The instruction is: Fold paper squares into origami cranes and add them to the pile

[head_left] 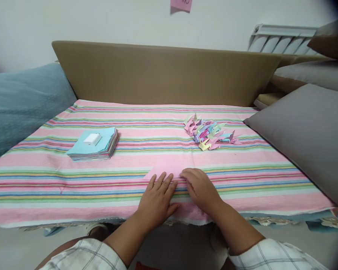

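A pink sheet of paper (169, 167), its outline a triangle, lies flat on the striped cloth (146, 140) in front of me. My left hand (159, 198) rests palm down with its fingers spread, the fingertips on the near edge of the paper. At the paper's right end is my right hand (201, 187), its fingers curled together and touching the near edge. What its fingertips grip, if anything, is mostly hidden under the hand, but the paper's edge runs into them.
A stack of coloured paper (92, 146) with a small white box (92, 139) on top stands at the left. Several folded paper cranes (205, 133) are heaped at the right. Grey cushions (304, 131) border the right, a blue cushion (25, 105) the left, a brown backrest (163, 75) the rear.
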